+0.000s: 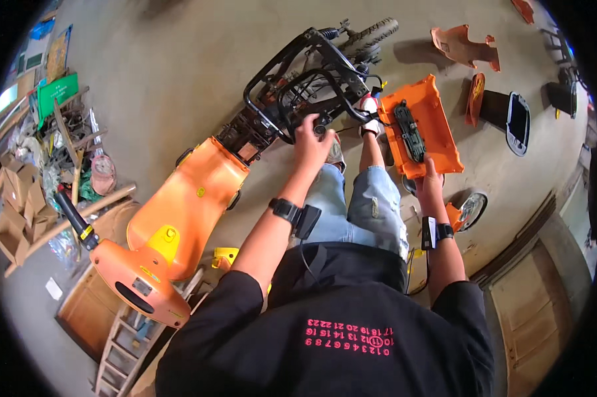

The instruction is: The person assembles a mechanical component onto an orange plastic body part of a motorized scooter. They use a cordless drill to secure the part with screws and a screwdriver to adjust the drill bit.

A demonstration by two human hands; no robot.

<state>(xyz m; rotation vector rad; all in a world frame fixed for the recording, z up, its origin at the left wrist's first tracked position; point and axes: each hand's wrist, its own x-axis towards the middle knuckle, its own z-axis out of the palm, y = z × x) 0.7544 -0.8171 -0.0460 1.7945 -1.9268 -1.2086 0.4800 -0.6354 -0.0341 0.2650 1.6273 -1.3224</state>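
Note:
An orange electric scooter (192, 192) stands ahead and to my left, its black tube frame (266, 69) and inner parts bare of body panels. My left hand (308, 144) is at the near side of this frame, fingers and thumb closed about a small black round part (320, 130). At the right my right hand (430, 180) grips the near edge of an orange body panel (438, 126), thumb on top. A long black fitting (409, 132) lies along the panel's inner side. The fingers under the panel are hidden.
Loose orange panels (467, 47) and a black piece with a pale-rimmed opening (518, 126) lie on the floor to the right. A round light-like part (472, 210) is nearer me. Cardboard boxes (20, 205), scrap and a wooden ladder (123, 351) fill the left side.

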